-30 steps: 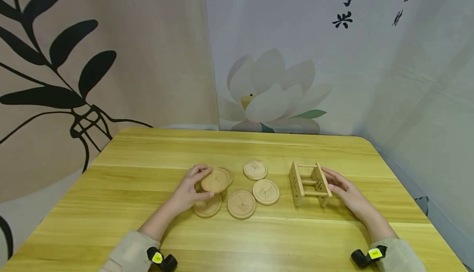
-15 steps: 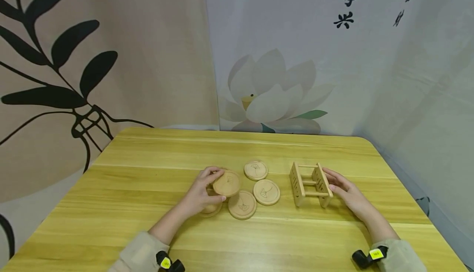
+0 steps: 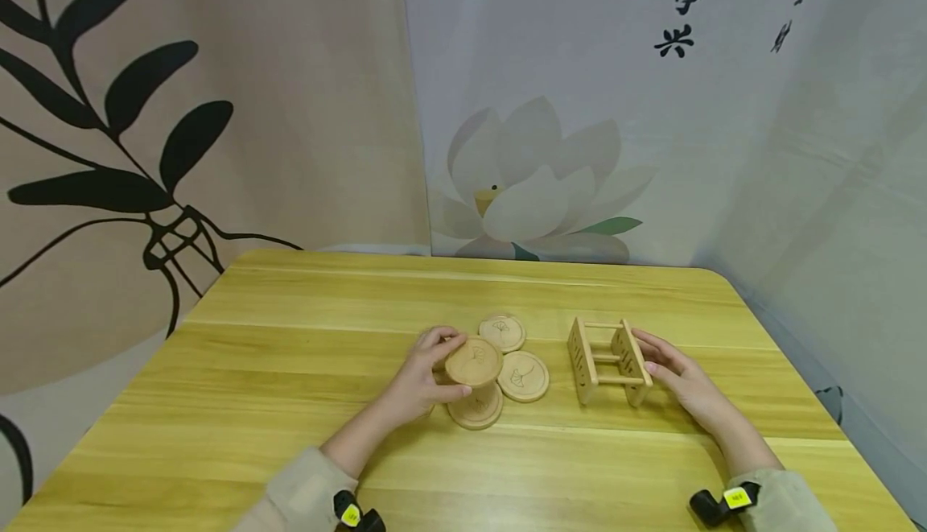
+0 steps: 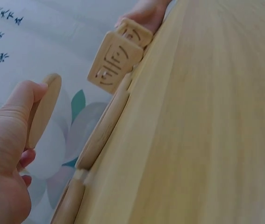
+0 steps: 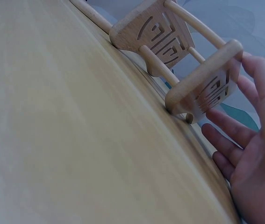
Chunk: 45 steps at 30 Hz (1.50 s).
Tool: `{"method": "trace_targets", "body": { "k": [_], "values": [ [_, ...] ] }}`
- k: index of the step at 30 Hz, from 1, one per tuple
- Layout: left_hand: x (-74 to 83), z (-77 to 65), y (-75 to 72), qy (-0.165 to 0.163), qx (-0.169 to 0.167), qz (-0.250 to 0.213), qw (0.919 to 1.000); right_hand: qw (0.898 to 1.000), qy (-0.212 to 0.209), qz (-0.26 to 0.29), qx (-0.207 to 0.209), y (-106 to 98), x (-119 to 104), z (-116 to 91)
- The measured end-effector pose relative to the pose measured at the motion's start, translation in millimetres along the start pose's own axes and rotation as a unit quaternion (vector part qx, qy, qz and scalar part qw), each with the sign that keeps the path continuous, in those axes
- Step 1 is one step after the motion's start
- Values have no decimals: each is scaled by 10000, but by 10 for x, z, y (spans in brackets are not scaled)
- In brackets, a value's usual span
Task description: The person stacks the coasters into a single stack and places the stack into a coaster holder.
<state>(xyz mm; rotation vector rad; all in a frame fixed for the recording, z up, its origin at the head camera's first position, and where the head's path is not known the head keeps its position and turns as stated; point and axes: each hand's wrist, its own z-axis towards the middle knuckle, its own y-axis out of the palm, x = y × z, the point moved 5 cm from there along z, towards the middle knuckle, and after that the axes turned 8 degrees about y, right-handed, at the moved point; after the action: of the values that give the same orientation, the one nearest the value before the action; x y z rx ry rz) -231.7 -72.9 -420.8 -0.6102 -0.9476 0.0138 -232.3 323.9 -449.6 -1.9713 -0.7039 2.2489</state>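
Observation:
My left hand (image 3: 423,375) pinches a round wooden coaster (image 3: 474,361) with an engraved leaf pattern, thumb on the near side and fingers on the far side. In the left wrist view the held coaster (image 4: 45,112) is tilted and raised off the table. Below and beyond it lie a near coaster (image 3: 475,409), a right coaster (image 3: 523,377) and a far coaster (image 3: 503,331). Others under my left hand are mostly hidden. At the right stands a wooden coaster rack (image 3: 608,359) with slotted side panels and crossbars. My right hand (image 3: 675,375) touches its right panel with loosely extended fingers.
Everything lies on a wooden table (image 3: 579,468) with a rounded far right corner. Printed curtains (image 3: 326,113) hang behind it. A black wrist camera (image 3: 358,512) sits at the left sleeve, another wrist camera (image 3: 724,504) at the right.
My left hand has carried the coaster to the right, from above the left coasters to over the near one. The right hand and the rack have stayed in place.

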Motion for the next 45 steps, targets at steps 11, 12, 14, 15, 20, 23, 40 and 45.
{"method": "trace_targets", "body": {
  "k": [11,12,14,15,20,23,40,45],
  "values": [
    [94,98,213,79,-72,-25,9999,9999,-129,61,-36,18,-62,-17],
    [98,105,231,73,-67,-46,9999,9999,-143,65,-38,19,-65,-19],
    [104,119,266,61,-46,-41,10000,9999,-154,62,-23,16,-68,-22],
    [106,127,285,44,-47,-52,10000,9999,-154,57,-17,14,-66,-24],
    [123,163,374,2,-59,-27,10000,9999,-115,-5,12,2,-37,-28],
    [132,186,423,30,-73,72,9999,10000,-61,-26,-3,0,-15,-28],
    [126,297,633,-29,-165,624,9979,10000,86,-25,-29,-12,19,0],
    [105,324,675,-70,-264,829,9962,9999,114,-12,-37,-3,-3,1]
  ]
}}
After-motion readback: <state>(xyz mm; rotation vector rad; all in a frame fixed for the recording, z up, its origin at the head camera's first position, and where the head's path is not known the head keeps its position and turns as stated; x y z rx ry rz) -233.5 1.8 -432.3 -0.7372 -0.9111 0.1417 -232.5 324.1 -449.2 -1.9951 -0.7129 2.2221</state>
